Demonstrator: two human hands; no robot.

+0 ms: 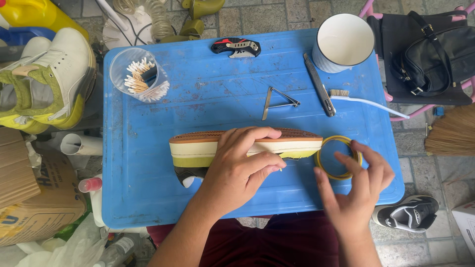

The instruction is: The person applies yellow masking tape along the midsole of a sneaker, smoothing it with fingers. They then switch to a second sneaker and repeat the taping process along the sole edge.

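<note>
- Your left hand (242, 165) lies over a sneaker (208, 151) tipped on its side in the middle of the blue plastic table (148, 198); the fingers wrap the sole edge and press it down, so that hand is closed on the shoe.
- Your right hand (358, 190) holds a yellow tape roll (326, 170) just past the shoe's toe; the fingers are spread and curled round the ring.
- The shoe looks light; its thick sole looks stiff and the cloth top soft; the sole edge is a good place to hold, since it will not squash.
- The tape roll looks light and hard; hold it by the rim; I think a loose end sticks to the shoe, but your fingers hide it.
- Tweezers (277, 103), a box cutter (319, 84) and a white mug (344, 42) sit further back.
</note>
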